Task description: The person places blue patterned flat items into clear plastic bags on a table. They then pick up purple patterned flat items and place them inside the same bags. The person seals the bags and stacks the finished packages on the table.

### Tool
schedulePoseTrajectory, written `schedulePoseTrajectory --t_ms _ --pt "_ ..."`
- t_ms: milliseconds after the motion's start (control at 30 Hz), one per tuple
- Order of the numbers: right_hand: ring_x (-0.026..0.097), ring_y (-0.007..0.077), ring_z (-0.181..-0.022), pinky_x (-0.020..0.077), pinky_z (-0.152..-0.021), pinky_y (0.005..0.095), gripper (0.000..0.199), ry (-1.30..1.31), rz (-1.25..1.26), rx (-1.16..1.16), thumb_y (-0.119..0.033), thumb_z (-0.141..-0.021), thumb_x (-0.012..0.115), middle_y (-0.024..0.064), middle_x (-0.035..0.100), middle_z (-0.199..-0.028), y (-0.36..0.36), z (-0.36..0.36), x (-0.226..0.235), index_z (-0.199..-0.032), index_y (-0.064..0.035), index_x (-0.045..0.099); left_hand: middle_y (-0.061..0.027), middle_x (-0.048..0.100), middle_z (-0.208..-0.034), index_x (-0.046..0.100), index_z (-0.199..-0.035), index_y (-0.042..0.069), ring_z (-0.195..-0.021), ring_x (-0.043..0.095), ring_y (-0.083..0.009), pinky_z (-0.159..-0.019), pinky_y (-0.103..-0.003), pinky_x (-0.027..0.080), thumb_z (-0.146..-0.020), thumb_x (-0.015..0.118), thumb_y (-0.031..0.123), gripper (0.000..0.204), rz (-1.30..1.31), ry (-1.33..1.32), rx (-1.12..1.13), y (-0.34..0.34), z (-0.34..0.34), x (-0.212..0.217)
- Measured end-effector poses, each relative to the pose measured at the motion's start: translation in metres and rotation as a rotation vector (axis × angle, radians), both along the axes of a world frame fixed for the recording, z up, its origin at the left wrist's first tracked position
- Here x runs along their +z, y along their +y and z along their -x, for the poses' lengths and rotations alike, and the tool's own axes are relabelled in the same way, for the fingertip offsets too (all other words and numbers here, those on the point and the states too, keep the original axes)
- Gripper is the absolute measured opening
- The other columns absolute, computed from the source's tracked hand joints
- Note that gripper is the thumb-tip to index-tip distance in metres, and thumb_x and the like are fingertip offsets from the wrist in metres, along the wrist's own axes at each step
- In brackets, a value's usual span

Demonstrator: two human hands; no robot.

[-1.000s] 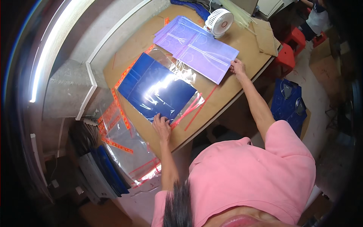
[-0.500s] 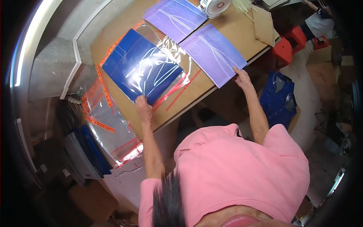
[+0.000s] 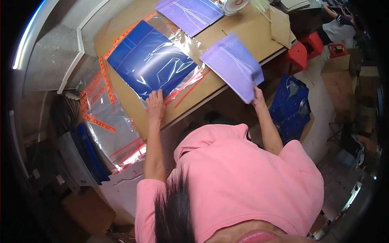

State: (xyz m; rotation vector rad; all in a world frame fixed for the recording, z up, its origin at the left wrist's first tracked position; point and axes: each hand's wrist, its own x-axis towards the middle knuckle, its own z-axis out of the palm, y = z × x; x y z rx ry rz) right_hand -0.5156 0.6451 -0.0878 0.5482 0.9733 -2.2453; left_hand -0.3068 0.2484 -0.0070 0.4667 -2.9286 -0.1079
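Purple sheet juts past table edge, right hand pinching its near side; left hand at blue sheet, grip unclear. Bare table beyond; orange strip print illegible.

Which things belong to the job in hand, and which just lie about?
Seemingly in the job:
purple panel, in the right hand
blue panel, left hand at its edge
other purple panels
clear plastic

Seemingly just lying about:
white fan
red stools
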Motion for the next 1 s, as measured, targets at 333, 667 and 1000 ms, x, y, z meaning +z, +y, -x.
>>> schedulePoseTrajectory --t_ms 333,667,1000 --pt "0.045 0.0102 -0.051 0.0415 -0.049 0.0227 0.008 -0.31 0.709 -0.125 -0.012 -0.084 0.051 0.0 0.046 -0.061 -0.008 -0.054 0.029 -0.084 -0.0051 0.056 -0.0098 0.048 -0.088 0.051 -0.099 0.009 -0.082 0.05 -0.027 -0.066 -0.038 0.04 -0.071 0.05 -0.001 0.031 -0.069 0.118 -0.028 -0.01 -0.013 -0.009" --pt "0.062 0.0189 -0.083 0.0535 -0.072 0.035 0.031 0.052 -0.342 -0.005 -0.015 -0.081 0.062 0.0076 0.061 -0.096 -0.022 -0.084 0.066 -0.107 -0.0019 0.054 -0.0111 0.052 -0.077 0.053 -0.087 0.006 -0.075 0.054 -0.0284 -0.065 -0.039 0.043 -0.078 0.05 0.004 0.009 -0.105 0.2 -0.045 -0.022 -0.016 0.003" --pt "0.059 0.0141 -0.087 0.0446 -0.083 0.0275 0.035 0.193 -0.332 0.341 -0.015 -0.08 0.065 0.006 0.062 -0.101 -0.034 -0.096 0.095 -0.109 0.0008 0.056 -0.016 0.058 -0.081 0.056 -0.086 0.002 -0.077 0.057 -0.0325 -0.067 -0.041 0.044 -0.082 0.053 0.009 0.008 -0.354 0.243 -0.029 -0.033 -0.011 0.026"
